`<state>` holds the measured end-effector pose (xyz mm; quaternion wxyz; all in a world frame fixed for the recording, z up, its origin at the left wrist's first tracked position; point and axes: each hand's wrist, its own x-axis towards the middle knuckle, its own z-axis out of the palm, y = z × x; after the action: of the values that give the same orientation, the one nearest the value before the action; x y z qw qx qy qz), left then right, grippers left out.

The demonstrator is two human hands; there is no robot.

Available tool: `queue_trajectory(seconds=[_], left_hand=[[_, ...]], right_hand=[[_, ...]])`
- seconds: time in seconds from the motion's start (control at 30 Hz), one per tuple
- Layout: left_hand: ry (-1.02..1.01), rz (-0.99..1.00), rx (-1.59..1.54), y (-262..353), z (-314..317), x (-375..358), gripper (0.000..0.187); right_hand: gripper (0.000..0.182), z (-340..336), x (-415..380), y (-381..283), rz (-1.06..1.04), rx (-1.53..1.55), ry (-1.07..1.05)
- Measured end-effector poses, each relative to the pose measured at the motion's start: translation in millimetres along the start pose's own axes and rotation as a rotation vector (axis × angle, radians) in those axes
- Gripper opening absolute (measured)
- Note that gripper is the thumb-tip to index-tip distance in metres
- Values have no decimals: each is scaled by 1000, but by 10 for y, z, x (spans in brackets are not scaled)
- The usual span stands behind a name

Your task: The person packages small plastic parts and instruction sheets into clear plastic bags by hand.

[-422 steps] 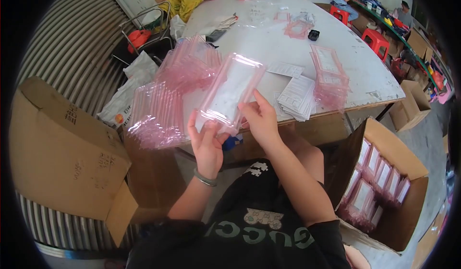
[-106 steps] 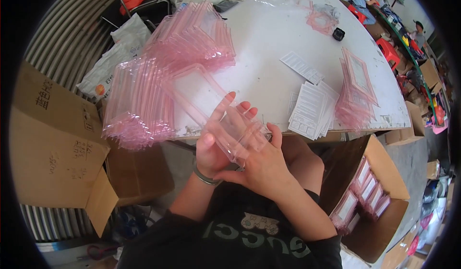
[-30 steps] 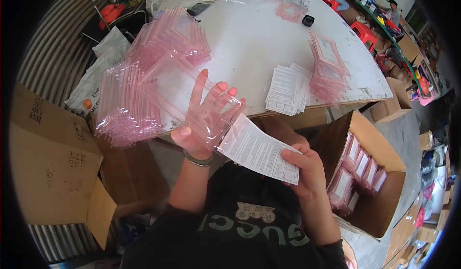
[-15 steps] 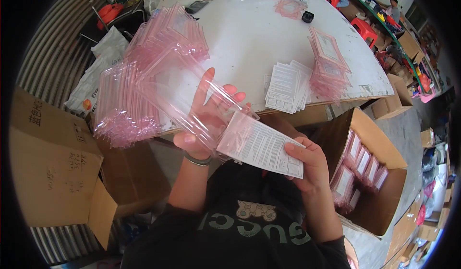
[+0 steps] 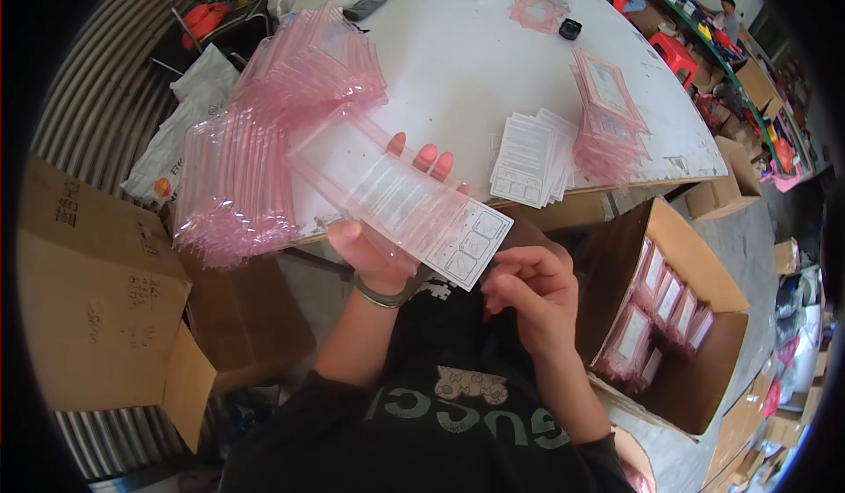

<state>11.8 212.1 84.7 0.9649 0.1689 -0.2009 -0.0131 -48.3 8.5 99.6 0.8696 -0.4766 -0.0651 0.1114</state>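
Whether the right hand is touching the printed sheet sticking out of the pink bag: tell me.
Apart. The head view shows the right hand below the printed sheet, a dark gap between fingertips and paper edge; the left hand grips the pink bag.

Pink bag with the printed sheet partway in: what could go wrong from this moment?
1. The printed sheet still sticks out of the pink bag; the right hand seems to be off it, so it might slide back out or catch and crease.
2. The left hand alone holds the bag, near its mouth; the long free end could sag.
3. The stack of empty bags overhangs the table edge; a nudge might spill it.
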Motion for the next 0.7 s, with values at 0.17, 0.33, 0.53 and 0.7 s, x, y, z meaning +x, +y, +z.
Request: queue_trajectory(seconds=[0.17, 0.33, 0.53, 0.7], left_hand=[[56, -61, 49, -144, 85, -43, 114], [-38, -10, 10, -46, 56, -25, 105], [-33, -36, 27, -22, 105, -26, 113], [-55, -88, -21, -121, 101, -84, 113]], right_hand=[[18, 136, 86, 60, 22, 33, 68], [5, 106, 69, -63, 110, 274, 4], [7, 141, -8, -63, 197, 185, 47], [8, 239, 28, 96, 164, 195, 144]])
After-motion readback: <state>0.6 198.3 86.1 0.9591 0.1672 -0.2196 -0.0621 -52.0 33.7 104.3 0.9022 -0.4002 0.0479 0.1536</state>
